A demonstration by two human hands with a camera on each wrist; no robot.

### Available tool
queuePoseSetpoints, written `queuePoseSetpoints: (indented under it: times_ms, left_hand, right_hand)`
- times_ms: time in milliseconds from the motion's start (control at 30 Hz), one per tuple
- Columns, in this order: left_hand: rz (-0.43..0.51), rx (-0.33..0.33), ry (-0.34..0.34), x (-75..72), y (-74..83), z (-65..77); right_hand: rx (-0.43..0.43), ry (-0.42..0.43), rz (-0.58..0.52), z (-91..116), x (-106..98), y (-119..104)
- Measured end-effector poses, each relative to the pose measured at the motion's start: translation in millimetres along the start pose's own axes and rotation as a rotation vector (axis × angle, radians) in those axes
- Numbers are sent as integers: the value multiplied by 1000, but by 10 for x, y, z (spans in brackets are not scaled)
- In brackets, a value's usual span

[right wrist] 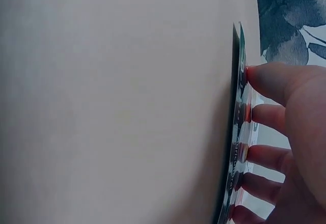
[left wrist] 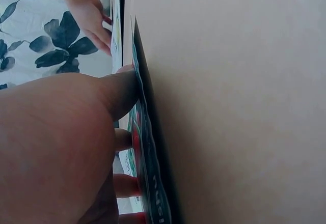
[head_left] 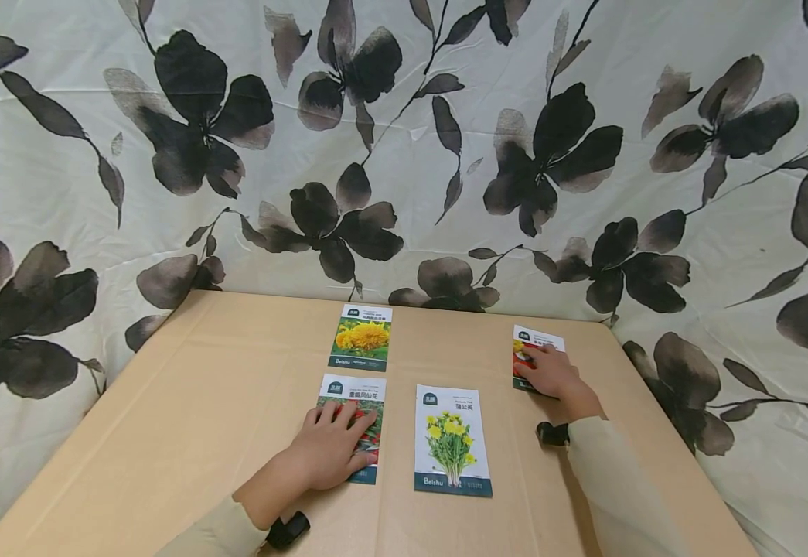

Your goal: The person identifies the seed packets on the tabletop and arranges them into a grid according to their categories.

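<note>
My left hand rests with spread fingers on a flower seed packet that shows red blooms and a dark blue bottom band. In the left wrist view, the thumb and fingertips press on the face of this packet, which lies against the table. Toward the far right, my right hand lies over another seed packet with red and yellow on its front, hiding most of the picture. The right wrist view has the fingertips spread along that packet. Between the hands lies a packet with yellow flowers.
A packet with an orange-yellow bloom lies just beyond the left hand's packet. Everything lies on a tan table. Behind its far edge hangs a white cloth with dark floral print. A black wrist device sits at the right cuff.
</note>
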State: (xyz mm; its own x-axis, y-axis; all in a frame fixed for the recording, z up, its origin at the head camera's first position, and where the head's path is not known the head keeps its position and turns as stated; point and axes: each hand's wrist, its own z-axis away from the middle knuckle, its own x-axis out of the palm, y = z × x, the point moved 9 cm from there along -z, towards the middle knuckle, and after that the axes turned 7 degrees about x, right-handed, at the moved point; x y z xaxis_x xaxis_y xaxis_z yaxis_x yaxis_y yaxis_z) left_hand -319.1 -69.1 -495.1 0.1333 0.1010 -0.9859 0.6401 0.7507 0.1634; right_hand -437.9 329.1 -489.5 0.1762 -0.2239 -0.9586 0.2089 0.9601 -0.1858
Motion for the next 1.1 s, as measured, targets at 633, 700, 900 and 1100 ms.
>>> queuePoseSetpoints:
  times_ms: [633,700,900,1100]
  left_hand:
    - [31,-35,-53,-178,87,60]
    - [28,-32,-50,-181,89,58]
    - [16,-27,-45,-184,86,52]
    - [20,-29,-49,-181,82,54]
  right_hand:
    - [10,13,9,-11,60,-149]
    - [10,16,14,-17,63,-156]
    - [14,13,14,-48,64,-179]
    - [6,4,13,-47,68,-258]
